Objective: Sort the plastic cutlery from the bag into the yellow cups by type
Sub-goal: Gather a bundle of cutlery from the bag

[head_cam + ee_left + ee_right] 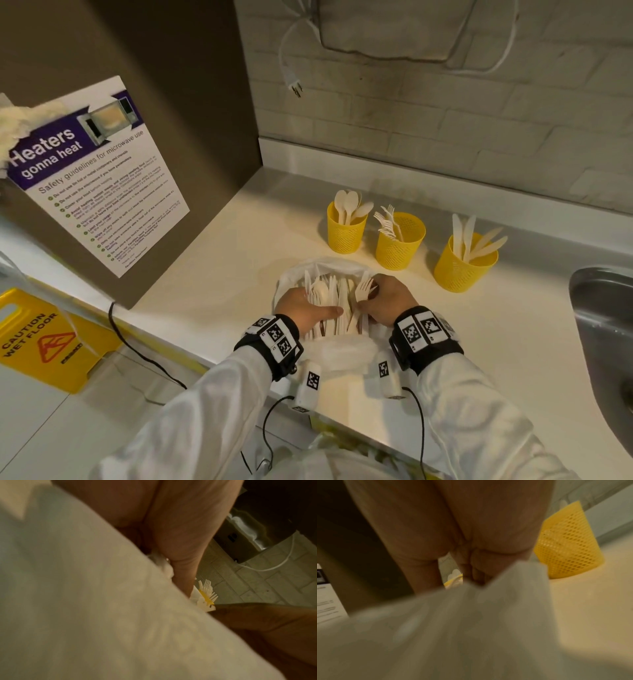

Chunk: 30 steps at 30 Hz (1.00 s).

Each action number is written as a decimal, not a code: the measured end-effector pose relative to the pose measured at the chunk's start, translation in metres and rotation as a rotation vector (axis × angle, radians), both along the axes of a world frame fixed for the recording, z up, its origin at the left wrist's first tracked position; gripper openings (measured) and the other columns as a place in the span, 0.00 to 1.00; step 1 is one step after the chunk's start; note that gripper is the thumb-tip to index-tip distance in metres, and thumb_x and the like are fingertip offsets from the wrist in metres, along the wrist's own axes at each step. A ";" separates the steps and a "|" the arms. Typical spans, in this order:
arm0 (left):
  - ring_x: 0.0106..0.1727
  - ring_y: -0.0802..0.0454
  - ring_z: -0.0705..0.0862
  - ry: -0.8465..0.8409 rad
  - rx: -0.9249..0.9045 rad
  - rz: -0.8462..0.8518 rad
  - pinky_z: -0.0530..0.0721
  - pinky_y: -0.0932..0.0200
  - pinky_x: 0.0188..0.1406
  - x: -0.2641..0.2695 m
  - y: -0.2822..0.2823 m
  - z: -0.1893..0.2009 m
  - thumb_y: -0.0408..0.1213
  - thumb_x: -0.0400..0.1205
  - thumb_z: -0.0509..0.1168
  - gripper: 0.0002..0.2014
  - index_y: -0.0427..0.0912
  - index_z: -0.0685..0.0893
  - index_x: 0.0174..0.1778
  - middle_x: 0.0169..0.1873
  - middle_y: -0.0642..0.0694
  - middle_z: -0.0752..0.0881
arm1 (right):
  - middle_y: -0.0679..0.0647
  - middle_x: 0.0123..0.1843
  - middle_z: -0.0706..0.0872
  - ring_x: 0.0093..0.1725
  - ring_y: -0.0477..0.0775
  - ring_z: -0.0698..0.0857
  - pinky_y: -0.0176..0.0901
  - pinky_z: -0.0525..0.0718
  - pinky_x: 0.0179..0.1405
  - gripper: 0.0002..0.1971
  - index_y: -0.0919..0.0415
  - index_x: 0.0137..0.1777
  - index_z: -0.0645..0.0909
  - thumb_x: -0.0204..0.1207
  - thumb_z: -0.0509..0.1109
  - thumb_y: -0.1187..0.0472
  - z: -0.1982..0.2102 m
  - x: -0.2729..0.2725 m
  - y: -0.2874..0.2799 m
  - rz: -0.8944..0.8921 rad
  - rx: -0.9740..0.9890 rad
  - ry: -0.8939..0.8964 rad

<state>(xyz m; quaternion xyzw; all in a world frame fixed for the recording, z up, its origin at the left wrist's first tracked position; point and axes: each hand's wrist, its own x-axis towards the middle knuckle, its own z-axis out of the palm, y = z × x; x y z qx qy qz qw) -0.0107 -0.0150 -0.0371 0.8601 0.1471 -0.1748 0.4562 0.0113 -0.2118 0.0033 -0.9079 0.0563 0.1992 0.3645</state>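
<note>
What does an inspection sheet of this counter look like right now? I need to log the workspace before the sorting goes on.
Surface: pale counter, lit from above, bare around the cups.
Job's things: open plastic bag of white cutlery; spoon cup, fork cup, knife cup, all upright in a row.
Clutter: nothing seen.
Hands: left hand lies on the cutlery in the bag; right hand holds a fork.
Cables: black wrist-camera leads; black cord over the counter edge; unplugged white plug hanging on the wall.
Surroundings: microwave safety poster, steel sink, wet floor sign.
</note>
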 end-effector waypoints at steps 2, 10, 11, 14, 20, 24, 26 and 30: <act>0.53 0.48 0.91 -0.018 0.029 0.025 0.89 0.45 0.60 0.002 0.001 -0.006 0.77 0.49 0.77 0.49 0.46 0.89 0.60 0.52 0.49 0.93 | 0.57 0.50 0.89 0.50 0.61 0.90 0.60 0.90 0.56 0.15 0.57 0.53 0.83 0.69 0.80 0.58 0.002 -0.001 0.002 0.029 0.008 -0.019; 0.48 0.47 0.91 -0.076 0.090 0.038 0.90 0.47 0.54 -0.001 -0.006 0.019 0.53 0.67 0.83 0.22 0.46 0.91 0.52 0.46 0.48 0.93 | 0.42 0.43 0.83 0.44 0.47 0.84 0.33 0.77 0.38 0.12 0.51 0.53 0.82 0.74 0.76 0.66 -0.003 -0.008 0.019 0.259 -0.019 0.004; 0.49 0.48 0.91 -0.062 0.078 0.046 0.90 0.47 0.54 -0.001 -0.005 0.021 0.56 0.64 0.82 0.25 0.46 0.91 0.53 0.47 0.49 0.93 | 0.43 0.44 0.83 0.46 0.48 0.85 0.33 0.77 0.39 0.14 0.51 0.55 0.82 0.73 0.75 0.67 -0.001 -0.007 0.019 0.265 -0.025 0.010; 0.51 0.48 0.91 -0.050 0.045 0.081 0.90 0.47 0.57 0.001 -0.002 0.018 0.67 0.50 0.74 0.40 0.49 0.89 0.56 0.49 0.50 0.92 | 0.51 0.57 0.86 0.63 0.57 0.85 0.38 0.75 0.53 0.24 0.54 0.70 0.80 0.73 0.76 0.66 0.003 0.000 0.022 0.275 -0.075 0.002; 0.52 0.47 0.90 -0.039 0.023 0.101 0.89 0.45 0.58 0.003 0.003 0.013 0.68 0.47 0.73 0.45 0.47 0.88 0.59 0.51 0.49 0.92 | 0.61 0.73 0.83 0.72 0.64 0.82 0.51 0.81 0.67 0.37 0.55 0.84 0.65 0.76 0.74 0.60 0.000 0.022 0.038 0.228 -0.240 -0.064; 0.50 0.47 0.90 -0.031 0.014 0.091 0.89 0.46 0.56 -0.001 0.001 0.020 0.61 0.54 0.77 0.35 0.47 0.89 0.56 0.48 0.49 0.92 | 0.63 0.74 0.81 0.71 0.66 0.83 0.53 0.82 0.68 0.25 0.59 0.80 0.69 0.83 0.65 0.56 -0.010 0.037 0.050 0.174 -0.299 -0.115; 0.50 0.48 0.90 -0.039 0.013 0.094 0.89 0.45 0.57 -0.001 0.001 0.019 0.62 0.53 0.76 0.36 0.48 0.89 0.56 0.48 0.49 0.92 | 0.63 0.72 0.82 0.70 0.65 0.84 0.52 0.82 0.66 0.21 0.62 0.76 0.73 0.85 0.64 0.57 -0.011 0.043 0.056 0.173 -0.317 -0.120; 0.51 0.47 0.90 -0.040 0.015 0.087 0.89 0.47 0.57 0.001 0.002 0.020 0.56 0.61 0.81 0.29 0.48 0.89 0.57 0.49 0.49 0.92 | 0.62 0.69 0.86 0.67 0.65 0.86 0.52 0.84 0.64 0.20 0.62 0.72 0.78 0.82 0.65 0.57 -0.017 0.056 0.061 0.132 -0.282 -0.105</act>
